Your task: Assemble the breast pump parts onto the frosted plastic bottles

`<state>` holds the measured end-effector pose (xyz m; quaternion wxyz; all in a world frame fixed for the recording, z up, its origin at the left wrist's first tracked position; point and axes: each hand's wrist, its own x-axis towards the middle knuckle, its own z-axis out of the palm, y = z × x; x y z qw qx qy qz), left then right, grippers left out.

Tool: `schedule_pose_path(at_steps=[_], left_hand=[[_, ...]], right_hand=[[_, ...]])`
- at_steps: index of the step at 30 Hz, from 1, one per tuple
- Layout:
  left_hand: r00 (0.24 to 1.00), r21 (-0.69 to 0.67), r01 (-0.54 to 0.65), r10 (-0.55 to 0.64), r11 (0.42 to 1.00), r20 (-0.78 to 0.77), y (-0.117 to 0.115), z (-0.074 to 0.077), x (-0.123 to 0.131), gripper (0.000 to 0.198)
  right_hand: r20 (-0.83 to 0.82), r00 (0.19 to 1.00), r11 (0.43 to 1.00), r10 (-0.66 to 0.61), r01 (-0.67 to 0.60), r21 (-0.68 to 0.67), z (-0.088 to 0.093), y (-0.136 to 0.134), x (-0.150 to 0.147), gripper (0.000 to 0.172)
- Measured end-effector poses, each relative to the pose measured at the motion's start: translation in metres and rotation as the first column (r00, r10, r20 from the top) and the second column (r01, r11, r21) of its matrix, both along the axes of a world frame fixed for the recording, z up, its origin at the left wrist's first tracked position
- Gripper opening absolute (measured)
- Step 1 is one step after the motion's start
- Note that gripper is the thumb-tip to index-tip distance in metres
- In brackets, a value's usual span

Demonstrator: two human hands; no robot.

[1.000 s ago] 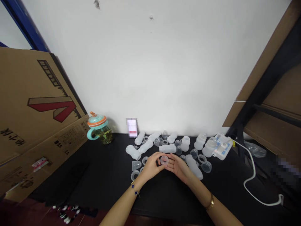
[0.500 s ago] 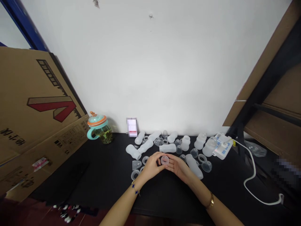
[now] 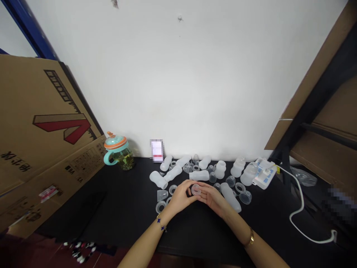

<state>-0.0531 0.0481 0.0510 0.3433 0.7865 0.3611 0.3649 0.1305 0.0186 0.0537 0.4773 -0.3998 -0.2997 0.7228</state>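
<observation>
Above the black table, my left hand [image 3: 182, 195] pinches a small translucent ring-shaped piece [image 3: 196, 190] between thumb and fingers. My right hand [image 3: 211, 198] is cupped against its other side, fingers around the piece and touching it. Beyond and beside my hands lie several frosted white bottles [image 3: 199, 175], some on their sides and some upright. Clear rings [image 3: 160, 207] and clear domed caps [image 3: 245, 197] are scattered among them. A clear cup-like piece [image 3: 162, 194] lies left of my left hand.
A teal-lidded glass teapot [image 3: 118, 150] stands at the back left beside a large cardboard box [image 3: 52, 149]. A lit phone [image 3: 157, 150] leans on the wall. A white power strip [image 3: 264, 173] with a cable [image 3: 301, 201] lies at the right.
The ring-shaped piece between my hands has tilted slightly. Both hands have kept nearly the same place and grip.
</observation>
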Motion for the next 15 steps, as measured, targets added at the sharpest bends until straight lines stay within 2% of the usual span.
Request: schedule_pose_path(at_steps=[7,15], left_hand=[[0.998,0.096,-0.057,0.059,0.994,-0.018,-0.0033,0.0101,0.0001,0.026],[0.995,0.156,-0.065,0.077,0.986,-0.068,-0.0028,0.0060,0.0000,0.020]], right_hand=[[-0.027,0.999,0.999,-0.035,0.036,0.011,-0.0036,0.0018,0.0026,0.038],[-0.021,0.999,0.999,-0.036,0.037,0.021,-0.0033,0.0016,0.0026,0.039]])
